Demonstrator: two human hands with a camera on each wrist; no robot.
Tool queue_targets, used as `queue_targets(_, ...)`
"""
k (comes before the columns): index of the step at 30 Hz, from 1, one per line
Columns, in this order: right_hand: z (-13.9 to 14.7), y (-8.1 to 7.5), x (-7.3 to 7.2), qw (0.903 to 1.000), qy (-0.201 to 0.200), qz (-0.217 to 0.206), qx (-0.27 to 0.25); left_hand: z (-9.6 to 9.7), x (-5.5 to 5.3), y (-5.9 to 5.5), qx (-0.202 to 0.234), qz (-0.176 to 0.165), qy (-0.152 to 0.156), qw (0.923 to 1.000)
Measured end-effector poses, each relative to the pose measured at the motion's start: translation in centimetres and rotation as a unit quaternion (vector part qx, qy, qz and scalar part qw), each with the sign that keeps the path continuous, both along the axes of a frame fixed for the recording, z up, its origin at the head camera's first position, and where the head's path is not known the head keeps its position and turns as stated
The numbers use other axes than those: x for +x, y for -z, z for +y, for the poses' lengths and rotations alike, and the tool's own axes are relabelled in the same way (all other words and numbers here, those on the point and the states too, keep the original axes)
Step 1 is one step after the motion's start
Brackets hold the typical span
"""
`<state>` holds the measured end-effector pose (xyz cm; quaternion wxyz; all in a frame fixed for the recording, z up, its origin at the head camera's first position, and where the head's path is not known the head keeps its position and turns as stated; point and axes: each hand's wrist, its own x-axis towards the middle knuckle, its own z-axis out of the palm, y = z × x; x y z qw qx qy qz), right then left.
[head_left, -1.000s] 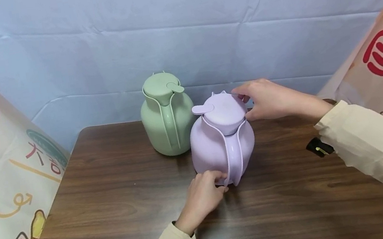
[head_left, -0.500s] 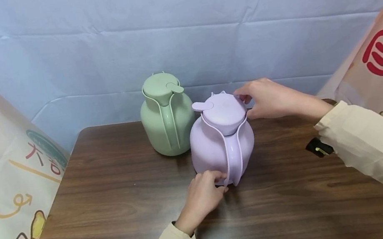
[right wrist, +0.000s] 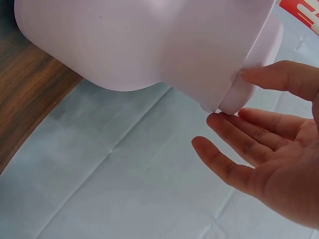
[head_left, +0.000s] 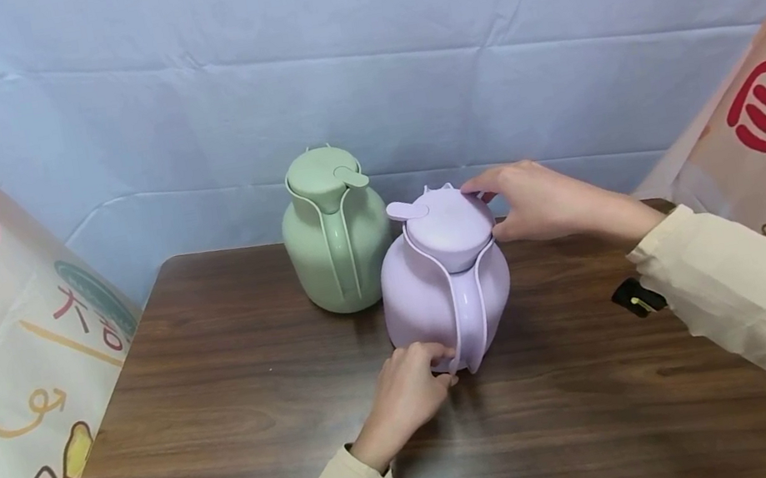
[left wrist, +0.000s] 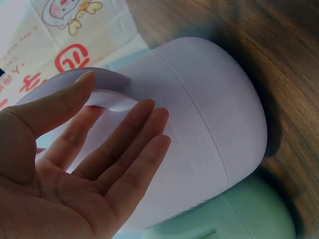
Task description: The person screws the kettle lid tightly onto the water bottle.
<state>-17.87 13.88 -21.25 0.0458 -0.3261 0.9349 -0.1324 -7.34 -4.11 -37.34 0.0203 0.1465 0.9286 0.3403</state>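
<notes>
A lilac thermos jug (head_left: 410, 289) stands upright on the table in the head view, its handle toward me and its lid (head_left: 451, 217) on top with a tab pointing left. My left hand (head_left: 408, 391) pinches the lower end of the handle (left wrist: 112, 98) between thumb and index finger; the other fingers lie loosely extended beside the body. At the lid's right side, my right hand (head_left: 532, 199) grips the edge. In the right wrist view the thumb (right wrist: 276, 77) presses the lid's rim and the fingers reach around the spout side. The underside of that grip is partly hidden.
Behind and left of the lilac jug stands a green thermos jug (head_left: 314, 259), very near it. The brown wooden table (head_left: 233, 433) ends at a pale cloth backdrop (head_left: 253, 100). Printed cloths hang on both sides. A small black object (head_left: 638, 298) is by the right sleeve.
The lilac lid has turned slightly clockwise, its tab swinging a little away from me. My right fingers shifted slightly with it. My left hand and both jugs stay in place.
</notes>
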Motion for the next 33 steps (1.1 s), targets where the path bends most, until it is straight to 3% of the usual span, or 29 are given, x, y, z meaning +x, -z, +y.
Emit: queue_targets(33, -0.06, -0.23, 0.00, 0.9992, 0.034, -0.020, -0.007, 0.04, 0.08, -0.05, -0.001, 0.008, -0.001, 1.0000)
